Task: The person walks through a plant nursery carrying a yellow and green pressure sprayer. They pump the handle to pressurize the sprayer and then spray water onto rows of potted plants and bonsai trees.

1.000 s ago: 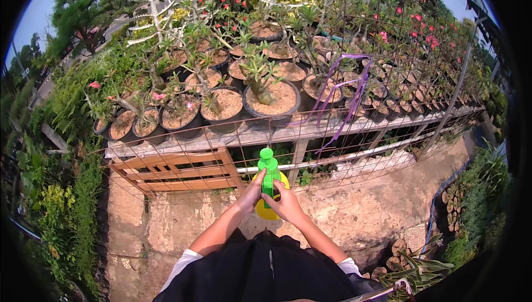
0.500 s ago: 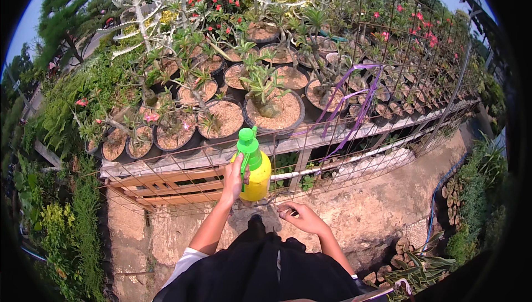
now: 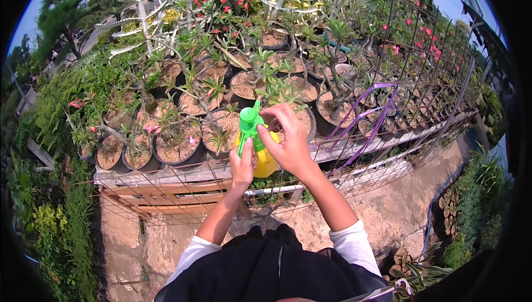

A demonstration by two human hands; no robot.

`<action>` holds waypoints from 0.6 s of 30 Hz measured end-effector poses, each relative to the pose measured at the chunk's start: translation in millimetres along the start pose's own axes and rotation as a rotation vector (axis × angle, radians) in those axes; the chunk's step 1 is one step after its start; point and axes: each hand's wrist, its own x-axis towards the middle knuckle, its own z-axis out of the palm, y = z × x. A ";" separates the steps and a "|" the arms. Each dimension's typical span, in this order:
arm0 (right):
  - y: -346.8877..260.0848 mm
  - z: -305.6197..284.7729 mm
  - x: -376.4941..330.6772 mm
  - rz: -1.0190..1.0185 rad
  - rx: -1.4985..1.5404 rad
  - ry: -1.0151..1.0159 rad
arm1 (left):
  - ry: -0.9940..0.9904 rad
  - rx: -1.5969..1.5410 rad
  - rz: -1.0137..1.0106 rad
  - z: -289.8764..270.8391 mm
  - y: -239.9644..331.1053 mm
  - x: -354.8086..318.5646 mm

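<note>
A yellow spray bottle [image 3: 266, 162] with a green pump head [image 3: 249, 120] is raised in front of me over a rack of potted plants. My left hand [image 3: 242, 164] grips the bottle by its neck and trigger. My right hand [image 3: 287, 139] is curled over the bottle's right side, fingers at the green head. Directly beyond the bottle are round pots of sandy soil [image 3: 224, 130] holding small leafy plants.
A wire mesh rack [image 3: 183, 188] on a wooden frame carries many pots. Purple ribbons [image 3: 363, 119] hang from a dark metal trellis [image 3: 438, 75] at right. A concrete path [image 3: 382, 213] runs below, with a blue hose [image 3: 431, 221] and green shrubs [image 3: 55, 230] along its sides.
The bottle has risen higher and closer to the pots. My right hand, which hung free below half a second ago, has come up and closed on the bottle's green head.
</note>
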 end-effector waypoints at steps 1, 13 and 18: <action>-1.0 2.6 7.4 0.009 -0.068 -0.031 | -0.008 -0.026 0.003 -1.0 0.5 0.2; 32.7 43.7 44.7 -0.047 -0.428 -0.250 | -0.060 0.100 0.107 -7.8 -5.6 14.7; 42.3 52.5 45.4 -0.106 -0.435 -0.266 | -0.066 0.064 0.020 -8.1 -11.3 12.2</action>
